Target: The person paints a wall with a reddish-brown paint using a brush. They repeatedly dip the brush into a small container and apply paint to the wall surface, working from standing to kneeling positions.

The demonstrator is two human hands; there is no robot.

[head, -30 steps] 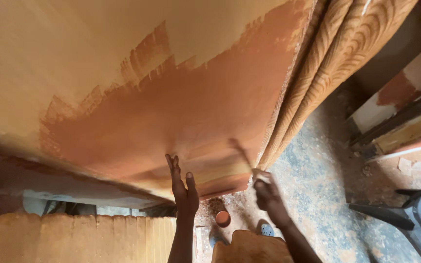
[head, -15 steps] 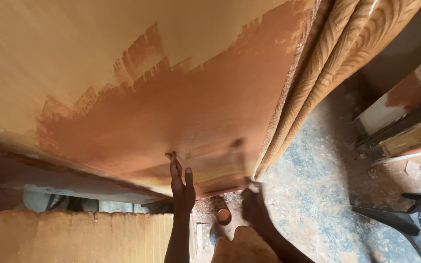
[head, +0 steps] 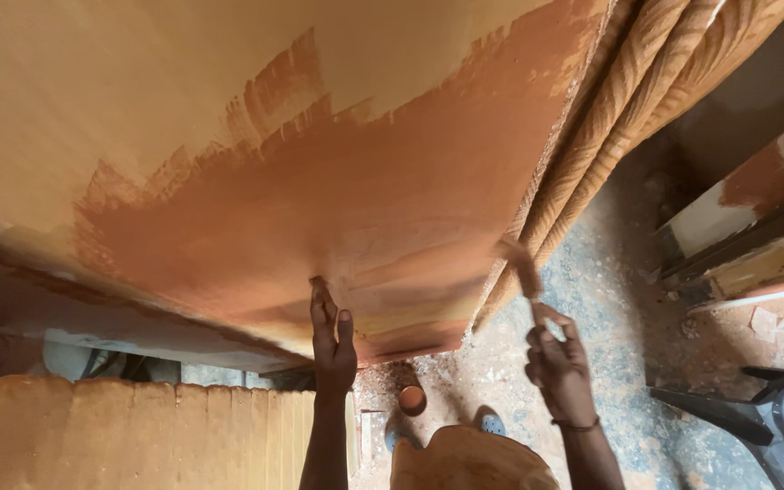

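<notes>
At the bottom edge of the view, a rounded orange-brown cloth shape is showing just below the hands; what it belongs to cannot be told. To the lower left, the ribbed top of a pale wooden piece is running along the bottom edge. On the dusty floor between the two forearms, a small round tin of reddish stain is standing, with a blue sandal toe just beside it.

The left hand is reaching up with its fingers stretched flat and together, gripping nothing, its fingertips pressing on the big wooden panel near that panel's lower edge. The right hand is closing narrowly around the handle of a small paintbrush, whose bristles are pointing up and touching the panel's lower right corner, close to the carved rope-twist moulding that is running along the panel's right edge.

The panel is leaning overhead and filling most of the view. Its lower right half is carrying wet red-brown stain, while the upper left part is showing bare pale wood, the border between them ragged with brush strokes.

Farther off at the right, stacked boards partly stained are lying on the floor, and a dark plastic chair is sitting in the lower right corner.
</notes>
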